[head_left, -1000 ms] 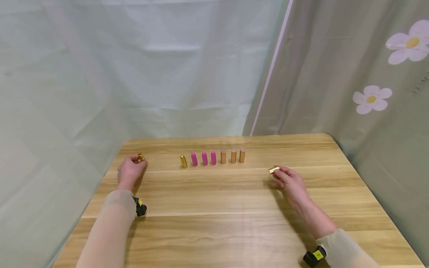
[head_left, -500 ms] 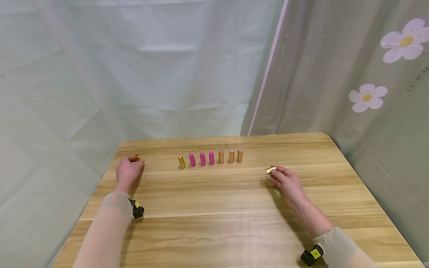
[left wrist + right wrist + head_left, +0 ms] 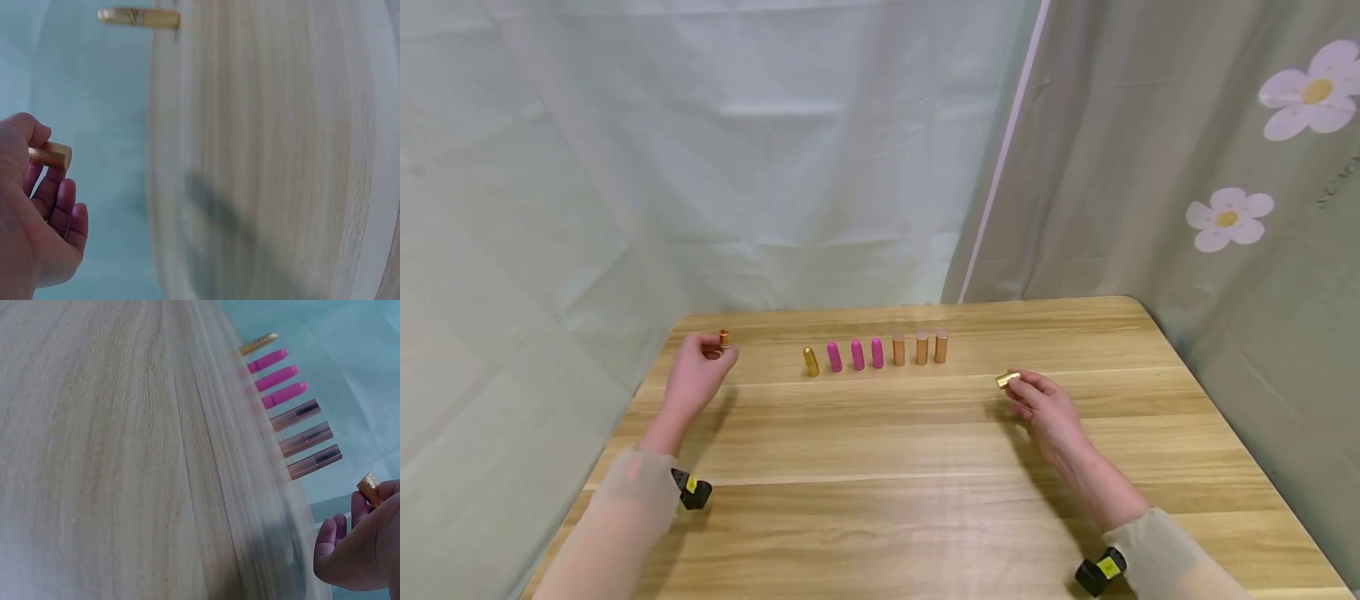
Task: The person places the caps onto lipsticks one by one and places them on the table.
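Observation:
My left hand [image 3: 700, 367] is raised over the table's left side. Its thumb and fingers pinch a short gold lipstick tube [image 3: 724, 338] with a reddish-orange upper end; the flat gold end of the tube [image 3: 57, 155] shows in the left wrist view. On the right, my right hand [image 3: 1051, 412] holds a short, shiny gold lipstick part [image 3: 1007, 380] tilted between thumb and fingertips, just above the wood. Fingers hide the rest of it, so whether it is a cap or base I cannot tell.
Between the hands, a row of lipsticks stands upright near the table's back: one gold bullet-shaped lipstick [image 3: 811, 362], three pink lipsticks [image 3: 857, 355] and three rose-gold lipsticks [image 3: 922, 349]. Behind the wooden table [image 3: 880, 517] hangs a pale curtain [image 3: 775, 167] with flowers.
My left hand has lifted off the table with its lipstick tube and moved slightly right, turning the tube upright. My right hand stays nearly in place, still holding its gold part.

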The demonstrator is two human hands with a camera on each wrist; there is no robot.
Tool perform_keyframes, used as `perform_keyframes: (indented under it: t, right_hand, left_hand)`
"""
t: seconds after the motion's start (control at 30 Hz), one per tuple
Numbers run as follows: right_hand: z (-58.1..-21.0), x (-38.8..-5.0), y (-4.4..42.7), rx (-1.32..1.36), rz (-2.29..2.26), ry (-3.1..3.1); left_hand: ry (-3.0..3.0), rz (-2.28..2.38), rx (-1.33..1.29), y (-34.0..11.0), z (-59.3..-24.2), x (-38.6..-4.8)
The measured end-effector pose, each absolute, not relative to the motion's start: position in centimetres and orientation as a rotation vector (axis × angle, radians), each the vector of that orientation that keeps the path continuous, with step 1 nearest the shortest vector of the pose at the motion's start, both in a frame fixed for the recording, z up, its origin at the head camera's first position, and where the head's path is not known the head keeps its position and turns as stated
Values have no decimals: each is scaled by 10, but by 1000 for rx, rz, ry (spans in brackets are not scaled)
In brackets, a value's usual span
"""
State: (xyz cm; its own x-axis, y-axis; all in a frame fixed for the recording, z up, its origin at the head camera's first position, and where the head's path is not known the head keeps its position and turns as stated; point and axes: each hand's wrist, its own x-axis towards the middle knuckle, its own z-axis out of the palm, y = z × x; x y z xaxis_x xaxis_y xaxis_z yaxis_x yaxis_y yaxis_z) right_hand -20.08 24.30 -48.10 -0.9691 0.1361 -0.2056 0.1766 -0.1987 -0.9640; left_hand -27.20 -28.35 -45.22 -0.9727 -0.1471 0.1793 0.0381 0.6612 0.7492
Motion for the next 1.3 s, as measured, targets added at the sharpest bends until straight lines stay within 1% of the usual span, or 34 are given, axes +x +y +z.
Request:
perform_keyframes:
  t: [0.4,0.6,0.7,1.03,1.3]
  right_hand:
    - [-479,-199,240,378,-2400,1945]
    - [-480,-199,238,387,-2410,1924]
    - [-480,-200,235,377,-2416,1907]
    - [-474,-202,203,282,-2427,1870]
    - [-475,-199,175,196,-2418,1836]
  left_hand:
    - [-2670,-1137,-258,-228,-431,-251]
    - [-2713,-1023,-521,-196,-432,-242]
    - [-2709,-1022,-613,-176,-434,-238]
    - [-2739,-1114,-715,-114,-447,-232]
    - [-2729,-1157,-773,-79,-451,-229]
